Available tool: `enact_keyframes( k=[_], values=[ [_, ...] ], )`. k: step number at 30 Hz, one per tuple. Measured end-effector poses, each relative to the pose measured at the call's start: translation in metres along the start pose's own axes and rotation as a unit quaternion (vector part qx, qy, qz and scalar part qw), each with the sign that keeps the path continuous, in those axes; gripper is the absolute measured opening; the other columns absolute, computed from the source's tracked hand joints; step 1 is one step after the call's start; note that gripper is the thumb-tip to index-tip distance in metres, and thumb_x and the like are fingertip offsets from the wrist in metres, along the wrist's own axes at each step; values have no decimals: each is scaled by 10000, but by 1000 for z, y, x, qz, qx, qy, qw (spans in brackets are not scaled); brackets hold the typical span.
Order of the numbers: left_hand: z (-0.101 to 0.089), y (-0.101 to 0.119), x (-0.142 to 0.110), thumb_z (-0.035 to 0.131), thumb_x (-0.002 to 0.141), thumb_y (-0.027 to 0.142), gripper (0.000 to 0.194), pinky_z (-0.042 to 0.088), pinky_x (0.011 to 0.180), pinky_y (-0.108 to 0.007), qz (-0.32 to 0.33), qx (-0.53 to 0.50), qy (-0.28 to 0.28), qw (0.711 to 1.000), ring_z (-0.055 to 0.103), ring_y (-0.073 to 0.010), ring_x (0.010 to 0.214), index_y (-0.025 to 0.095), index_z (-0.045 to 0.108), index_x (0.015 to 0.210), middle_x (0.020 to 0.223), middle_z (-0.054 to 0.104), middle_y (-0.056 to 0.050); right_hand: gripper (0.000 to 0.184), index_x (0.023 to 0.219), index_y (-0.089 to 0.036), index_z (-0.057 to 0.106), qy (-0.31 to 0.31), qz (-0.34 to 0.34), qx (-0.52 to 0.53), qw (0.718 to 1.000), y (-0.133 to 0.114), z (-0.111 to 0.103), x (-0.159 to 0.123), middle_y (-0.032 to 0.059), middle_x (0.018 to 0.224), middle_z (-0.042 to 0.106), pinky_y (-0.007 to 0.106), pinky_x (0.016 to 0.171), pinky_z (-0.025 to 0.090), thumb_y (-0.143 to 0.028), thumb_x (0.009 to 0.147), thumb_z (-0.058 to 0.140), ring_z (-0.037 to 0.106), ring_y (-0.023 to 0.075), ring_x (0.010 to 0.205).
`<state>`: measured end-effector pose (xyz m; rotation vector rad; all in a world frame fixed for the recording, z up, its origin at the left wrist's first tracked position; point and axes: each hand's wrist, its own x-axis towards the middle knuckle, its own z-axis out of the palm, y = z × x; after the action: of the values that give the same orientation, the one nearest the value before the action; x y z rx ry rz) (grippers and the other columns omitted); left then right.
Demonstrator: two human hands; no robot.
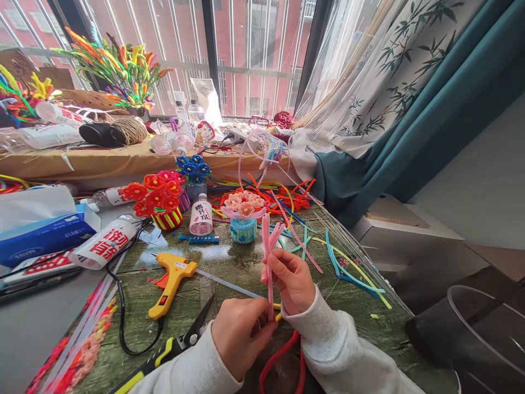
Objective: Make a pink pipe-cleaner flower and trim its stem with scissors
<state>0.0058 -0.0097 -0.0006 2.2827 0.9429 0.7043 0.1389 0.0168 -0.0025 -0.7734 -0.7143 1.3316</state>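
Several pink pipe cleaners (269,235) stand upright as a bunch over the table. My right hand (292,276) pinches them around the middle, fingers closed. Lower down, my left hand (241,334) is closed on the bottom ends of the same bunch. Just behind the bunch sits a light-blue pot (243,230) topped with pink pipe-cleaner flowers (245,203). To the left lies a yellow glue gun (174,279) with a clear glue stick (227,283) in its back. Scissors with black and yellow handles (164,353) lie partly under my left sleeve.
Loose red pipe cleaners (283,197) and blue ones (332,254) are scattered at the back and right. A red-flowered pot (167,219), bottles (201,216) and a blue tissue box (49,232) stand left. A clear bin (484,339) is at the right.
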Motion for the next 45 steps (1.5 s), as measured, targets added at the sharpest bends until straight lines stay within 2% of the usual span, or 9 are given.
enact_keyframes(
  k=[2,6,11,16,19,26,30,36,45],
  values=[
    [2,-6,0,535,817,199,194,392,411,-199,47,72,44,995,549,-116,391,194,585,630,505,625,9,342,638,-162,629,-4,18,9,1000,-2,1,-1,-29,492,593,211,431,475,-436,611,832,565,105,420],
    [-14,-10,2,563,864,349,220,401,416,-193,55,70,60,994,561,-105,404,191,657,744,542,661,16,337,695,-179,583,-37,-7,-9,999,-4,2,-5,-38,576,618,203,373,453,-435,668,800,553,91,368],
    [-40,-2,8,638,821,305,158,463,465,-165,-27,-70,219,973,601,-93,485,197,643,936,634,674,35,284,714,-189,575,-75,-9,-80,994,-2,7,-15,-27,554,627,230,433,486,-402,729,763,604,127,433],
    [-41,6,9,642,789,248,95,460,470,-174,-85,-119,301,942,562,-86,475,191,645,713,588,642,40,257,733,-179,665,-107,3,-174,979,3,6,-18,17,672,667,273,593,508,-411,707,772,622,156,608],
    [-40,4,8,660,767,256,83,466,456,-179,-105,-130,298,940,564,-89,456,189,645,719,581,645,42,247,745,-171,696,-120,6,-206,971,5,5,-17,19,689,666,262,611,492,-395,692,785,604,147,629],
    [-39,4,6,650,785,276,88,402,447,-179,-70,-111,320,938,514,-84,491,192,634,765,590,593,54,297,702,-151,641,-105,59,-87,989,9,6,-17,-38,475,588,176,365,404,-400,670,799,497,73,371],
    [-40,5,2,627,797,158,55,406,510,-184,15,-39,319,947,494,-78,536,200,592,798,650,588,53,284,718,-147,665,-104,53,-54,992,9,3,-13,-33,472,604,166,357,426,-394,676,797,520,75,367],
    [-50,5,0,578,807,71,139,489,700,-238,139,4,239,961,606,-133,770,197,570,865,854,660,-22,326,695,-152,667,-105,75,-22,991,8,3,-10,-33,469,600,166,331,396,-434,630,818,484,68,347],
    [-53,-1,1,582,862,132,111,464,680,-277,269,225,280,894,602,-152,726,182,681,866,800,718,-56,298,762,-153,714,-103,0,-96,990,-7,2,-9,-14,545,633,184,413,434,-444,716,761,512,74,427]
  ],
)
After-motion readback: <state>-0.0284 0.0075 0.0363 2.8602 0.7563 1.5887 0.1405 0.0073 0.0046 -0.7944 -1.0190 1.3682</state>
